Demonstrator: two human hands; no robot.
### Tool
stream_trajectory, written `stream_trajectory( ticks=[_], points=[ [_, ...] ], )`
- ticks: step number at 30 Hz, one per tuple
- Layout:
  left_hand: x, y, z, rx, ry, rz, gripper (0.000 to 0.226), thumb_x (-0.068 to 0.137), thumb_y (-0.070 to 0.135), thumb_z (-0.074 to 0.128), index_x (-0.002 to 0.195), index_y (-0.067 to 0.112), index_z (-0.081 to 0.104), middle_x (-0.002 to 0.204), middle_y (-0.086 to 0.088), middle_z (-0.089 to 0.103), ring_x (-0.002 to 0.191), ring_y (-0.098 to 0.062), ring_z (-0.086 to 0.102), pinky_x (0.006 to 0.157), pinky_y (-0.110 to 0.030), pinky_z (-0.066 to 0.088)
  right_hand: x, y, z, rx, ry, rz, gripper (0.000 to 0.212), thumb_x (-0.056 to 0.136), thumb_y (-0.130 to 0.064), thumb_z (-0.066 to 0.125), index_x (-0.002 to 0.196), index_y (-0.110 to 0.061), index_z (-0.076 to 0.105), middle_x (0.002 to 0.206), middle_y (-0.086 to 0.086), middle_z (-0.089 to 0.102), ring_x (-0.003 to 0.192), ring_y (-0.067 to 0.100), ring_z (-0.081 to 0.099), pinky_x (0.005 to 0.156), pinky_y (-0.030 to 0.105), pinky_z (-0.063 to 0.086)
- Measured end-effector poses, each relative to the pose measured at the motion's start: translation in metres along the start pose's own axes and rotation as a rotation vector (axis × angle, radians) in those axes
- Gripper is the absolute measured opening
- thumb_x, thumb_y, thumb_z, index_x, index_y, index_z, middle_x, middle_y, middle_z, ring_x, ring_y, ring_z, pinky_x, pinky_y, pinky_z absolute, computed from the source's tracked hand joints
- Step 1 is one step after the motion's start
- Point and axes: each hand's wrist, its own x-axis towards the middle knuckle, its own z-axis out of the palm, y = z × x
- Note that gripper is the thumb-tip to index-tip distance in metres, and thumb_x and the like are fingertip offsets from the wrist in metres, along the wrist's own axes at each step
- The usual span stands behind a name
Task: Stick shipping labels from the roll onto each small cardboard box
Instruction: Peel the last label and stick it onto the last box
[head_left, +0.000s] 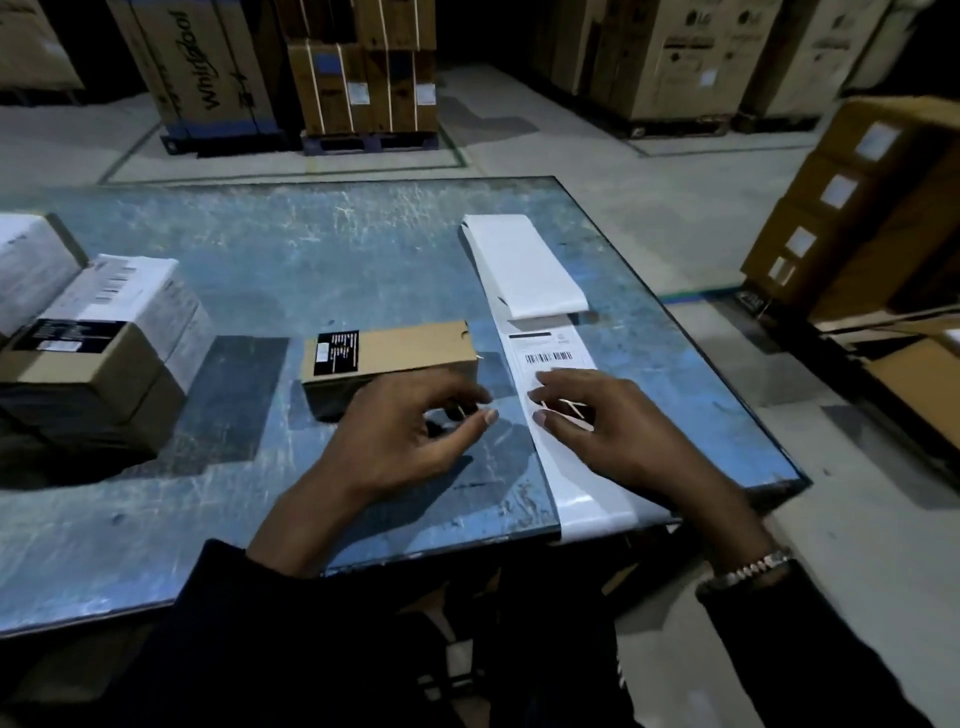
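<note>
A small cardboard box (389, 364) lies on its side near the middle of the scratched blue desk (291, 249), a black printed sticker on the left part of its upper face. Just to its right runs the strip of labels (556, 364) — a long white band stretching from a folded-over blank portion (524, 265) at the far side down to the desk's near edge, where its end hangs slightly over. One printed shipping label (553, 358) with a barcode shows on the strip, level with the box.

The right hand (597, 421) is over that label, fingers spread and lightly bent, the fingertips (540, 418) on or just above the paper (actual contact cannot be told); it grips nothing. A metal watch band (748, 569) sits on that wrist. The left hand (410, 431) hovers in front of the box's near side, fingers loosely curled with thumb and forefinger apart, holding nothing.

At the left edge of the desk stands a stack of boxes (98, 353) — brown cartons, the farther ones covered with white labels bearing barcodes. Beyond the desk, large appliance cartons (218, 67) stand on pallets on the concrete floor, and more labelled cartons (852, 208) are piled at the right.
</note>
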Motion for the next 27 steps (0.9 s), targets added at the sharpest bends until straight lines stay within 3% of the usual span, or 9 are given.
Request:
stream_trajectory(
  ticks=[4, 7, 11, 14, 17, 20, 23, 27],
  points=[
    [-0.014, 0.005, 0.025, 0.179, -0.144, 0.040, 0.032, 0.100, 0.051, 0.069, 0.119, 0.027, 0.079, 0.120, 0.011, 0.074, 0.111, -0.012, 0.064, 0.091, -0.041, 0.056, -0.028, -0.007, 0.008, -0.010, 0.060, -0.020, 0.028, 0.102, -0.036, 0.071, 0.128, -0.031, 0.078, 0.146, -0.019, 0.064, 0.142, -0.010, 0.047, 0.117, 0.030, 0.046],
    [-0.040, 0.028, 0.033, 0.200, -0.135, 0.006, 0.033, 0.101, 0.050, 0.064, 0.121, 0.030, 0.078, 0.130, 0.011, 0.071, 0.121, -0.014, 0.061, 0.096, -0.043, 0.055, -0.049, -0.012, 0.011, -0.007, 0.065, -0.041, 0.028, 0.101, -0.036, 0.072, 0.128, -0.033, 0.078, 0.145, -0.019, 0.065, 0.142, -0.011, 0.046, 0.117, 0.032, 0.047],
    [-0.093, 0.085, 0.040, 0.157, 0.007, -0.074, 0.021, 0.098, 0.049, 0.067, 0.109, 0.035, 0.079, 0.101, 0.019, 0.069, 0.099, -0.006, 0.063, 0.075, -0.033, 0.056, -0.083, -0.014, 0.011, 0.012, 0.061, -0.059, 0.028, 0.101, -0.040, 0.071, 0.129, -0.037, 0.076, 0.148, -0.021, 0.062, 0.142, -0.006, 0.049, 0.115, 0.042, 0.049],
    [-0.125, 0.108, 0.057, -0.058, 0.082, -0.291, 0.019, 0.096, 0.049, 0.069, 0.104, 0.036, 0.080, 0.089, 0.019, 0.074, 0.081, 0.001, 0.070, 0.068, -0.032, 0.058, -0.102, -0.013, 0.012, 0.001, 0.062, -0.100, 0.027, 0.101, -0.041, 0.071, 0.127, -0.038, 0.077, 0.148, -0.021, 0.062, 0.142, -0.001, 0.051, 0.111, 0.049, 0.049],
    [-0.135, 0.105, 0.081, -0.219, 0.072, -0.553, 0.039, 0.089, 0.055, 0.071, 0.125, 0.039, 0.075, 0.098, 0.024, 0.078, 0.076, 0.004, 0.074, 0.070, -0.031, 0.063, -0.112, -0.011, 0.012, -0.007, 0.077, -0.129, 0.026, 0.101, -0.039, 0.072, 0.126, -0.035, 0.078, 0.146, -0.019, 0.063, 0.141, 0.004, 0.053, 0.109, 0.052, 0.048],
    [-0.126, 0.108, 0.096, -0.595, 0.069, -0.713, 0.025, 0.097, 0.030, 0.078, 0.123, 0.031, 0.076, 0.108, 0.015, 0.080, 0.082, -0.009, 0.079, 0.070, -0.029, 0.061, -0.116, -0.013, 0.010, -0.008, 0.065, -0.140, 0.027, 0.100, -0.036, 0.073, 0.126, -0.034, 0.078, 0.146, -0.017, 0.064, 0.140, 0.006, 0.054, 0.108, 0.051, 0.048],
    [-0.114, 0.119, 0.095, -0.829, 0.086, -0.772, 0.021, 0.101, 0.011, 0.070, 0.114, 0.025, 0.077, 0.100, 0.006, 0.082, 0.075, -0.013, 0.078, 0.059, -0.018, 0.052, -0.120, -0.012, 0.004, 0.020, 0.007, -0.157, 0.028, 0.100, -0.035, 0.075, 0.128, -0.036, 0.076, 0.148, -0.017, 0.061, 0.142, 0.006, 0.051, 0.111, 0.049, 0.046],
    [-0.108, 0.120, 0.089, -0.857, 0.111, -0.757, 0.018, 0.101, 0.008, 0.069, 0.110, 0.020, 0.079, 0.097, 0.001, 0.083, 0.074, -0.013, 0.077, 0.059, -0.017, 0.050, -0.123, -0.014, 0.001, 0.098, -0.005, -0.149, 0.029, 0.096, -0.032, 0.082, 0.125, -0.034, 0.079, 0.147, -0.016, 0.062, 0.142, 0.006, 0.052, 0.114, 0.044, 0.047]
  ],
)
